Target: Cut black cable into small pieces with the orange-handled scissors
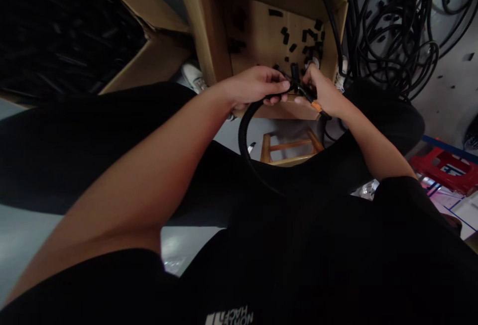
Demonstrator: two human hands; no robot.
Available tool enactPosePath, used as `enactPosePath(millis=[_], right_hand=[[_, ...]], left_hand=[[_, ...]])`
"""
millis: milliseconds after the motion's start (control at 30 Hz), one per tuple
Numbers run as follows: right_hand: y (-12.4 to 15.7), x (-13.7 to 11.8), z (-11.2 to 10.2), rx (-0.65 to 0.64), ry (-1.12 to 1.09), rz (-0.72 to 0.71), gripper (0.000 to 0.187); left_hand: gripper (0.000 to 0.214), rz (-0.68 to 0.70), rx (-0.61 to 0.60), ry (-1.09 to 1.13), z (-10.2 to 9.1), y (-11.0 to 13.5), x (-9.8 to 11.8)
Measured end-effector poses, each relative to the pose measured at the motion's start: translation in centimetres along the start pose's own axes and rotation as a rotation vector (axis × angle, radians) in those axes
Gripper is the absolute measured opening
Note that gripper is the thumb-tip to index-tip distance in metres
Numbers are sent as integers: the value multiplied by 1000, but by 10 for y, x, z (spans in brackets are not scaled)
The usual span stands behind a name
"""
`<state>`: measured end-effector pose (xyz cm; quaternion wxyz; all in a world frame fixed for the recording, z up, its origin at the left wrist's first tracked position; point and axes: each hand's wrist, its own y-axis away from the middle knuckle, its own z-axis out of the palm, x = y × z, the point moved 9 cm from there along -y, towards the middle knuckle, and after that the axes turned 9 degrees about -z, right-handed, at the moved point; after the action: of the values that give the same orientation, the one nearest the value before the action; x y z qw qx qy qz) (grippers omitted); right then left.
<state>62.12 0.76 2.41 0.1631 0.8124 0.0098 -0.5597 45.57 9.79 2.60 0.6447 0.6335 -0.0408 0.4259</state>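
Note:
My left hand is closed on a black corrugated hose, which curves down from my fingers towards my lap. Close beside it, my right hand grips a dark hand tool with an orange part, which looks like a cutter. The tool's front end meets the hose between my hands; the exact contact is too dark to make out. Both hands are over the near edge of an open cardboard box. Short black pieces lie scattered on its bottom.
Another cardboard box at the left holds many dark pieces. Coiled black hose lies on the floor to the right, with small black bits around it. A wooden frame is below my hands. A red plastic object stands at the right.

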Motion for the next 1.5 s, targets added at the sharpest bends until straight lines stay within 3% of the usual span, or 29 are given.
enactPosePath(millis=[167, 333, 533, 667, 833, 1000, 1200, 1400, 1500], right_hand=[[-4, 10, -17, 115, 45, 109, 75], [1, 31, -15, 78, -33, 106, 73], [4, 26, 1, 5, -135, 83, 74], [-2, 13, 2, 7, -97, 88, 68], [-5, 22, 0, 81, -33, 127, 76], [-7, 30, -2, 138, -23, 111, 81], [-10, 23, -6, 114, 11, 107, 83], [-4, 12, -8, 72, 14, 102, 81], [-1, 8, -6, 52, -7, 101, 83]], left_hand=[[27, 33, 281, 40, -30, -10, 1], [26, 7, 312, 85, -48, -5, 8], [47, 68, 284, 73, -43, -1, 6], [65, 79, 339, 82, -44, -8, -2], [66, 75, 345, 84, -35, -11, -3], [48, 43, 377, 24, -26, -11, -2], [40, 136, 265, -87, -9, -8, 9], [28, 38, 74, -166, -20, -2, 12], [30, 20, 37, -193, -25, 3, 14]])
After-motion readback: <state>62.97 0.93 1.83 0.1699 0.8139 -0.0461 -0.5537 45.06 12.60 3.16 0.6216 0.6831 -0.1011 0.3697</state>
